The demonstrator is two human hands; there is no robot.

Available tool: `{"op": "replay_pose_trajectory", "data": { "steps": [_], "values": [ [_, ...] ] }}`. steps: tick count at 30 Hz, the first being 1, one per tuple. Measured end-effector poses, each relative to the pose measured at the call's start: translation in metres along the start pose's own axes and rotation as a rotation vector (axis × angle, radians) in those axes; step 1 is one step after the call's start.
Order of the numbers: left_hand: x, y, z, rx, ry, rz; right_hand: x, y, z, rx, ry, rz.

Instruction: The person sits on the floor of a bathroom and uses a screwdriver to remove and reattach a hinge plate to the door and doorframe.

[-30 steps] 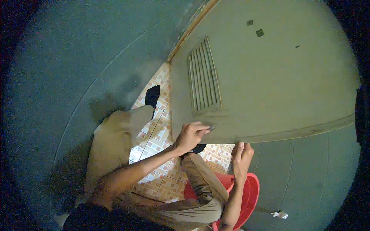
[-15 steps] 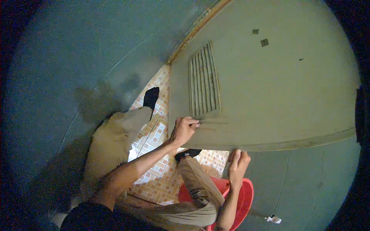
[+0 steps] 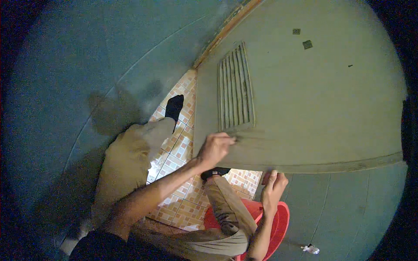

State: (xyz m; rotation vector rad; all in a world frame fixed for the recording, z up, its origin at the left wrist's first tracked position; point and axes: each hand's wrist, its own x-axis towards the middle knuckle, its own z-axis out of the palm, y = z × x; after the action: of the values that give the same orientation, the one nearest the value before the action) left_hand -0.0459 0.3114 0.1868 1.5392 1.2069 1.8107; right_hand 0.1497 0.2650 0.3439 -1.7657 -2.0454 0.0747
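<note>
My left hand (image 3: 215,150) is closed, its fingertips pinching a small dark grey wad (image 3: 235,139) against a greenish-beige door (image 3: 322,108). The fingers are slightly blurred, and most of the wad is hidden by them. Dark smears run across the door beside the fingertips, just below a slatted vent (image 3: 236,87). My right hand (image 3: 274,187) is closed around the door's near edge, with the thumb up and some fingers hidden behind the panel.
A red plastic tub (image 3: 281,226) stands under my right forearm, beside my bent leg. Patterned tiles (image 3: 180,150) cover the floor. Blue-green walls (image 3: 130,39) rise on both sides. A small white object (image 3: 310,249) lies at lower right. Two dark square patches mark the door's upper part.
My left hand has slid a little to the right along the door with the wad. My right hand keeps its grip on the edge. The whole view has shifted slightly.
</note>
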Motion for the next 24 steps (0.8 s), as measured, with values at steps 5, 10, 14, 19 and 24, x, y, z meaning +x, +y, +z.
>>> {"op": "replay_pose_trajectory", "data": {
  "steps": [5,10,14,19,24],
  "values": [
    [-0.001,-0.009,0.004,0.064,0.019,-0.322,0.008,0.017,0.003,0.027,-0.005,-0.037],
    [0.019,0.034,0.004,-0.063,0.026,-0.104,0.009,0.000,0.005,0.042,0.016,-0.105],
    [0.029,0.072,0.006,-0.012,0.048,0.199,0.007,0.005,0.008,0.055,0.083,-0.152],
    [0.002,0.021,0.011,-0.016,0.101,0.046,0.005,-0.003,0.005,0.085,0.052,-0.151],
    [-0.024,-0.028,0.006,0.134,0.088,-0.236,0.006,-0.008,0.009,0.089,0.045,-0.166]
  ]
}}
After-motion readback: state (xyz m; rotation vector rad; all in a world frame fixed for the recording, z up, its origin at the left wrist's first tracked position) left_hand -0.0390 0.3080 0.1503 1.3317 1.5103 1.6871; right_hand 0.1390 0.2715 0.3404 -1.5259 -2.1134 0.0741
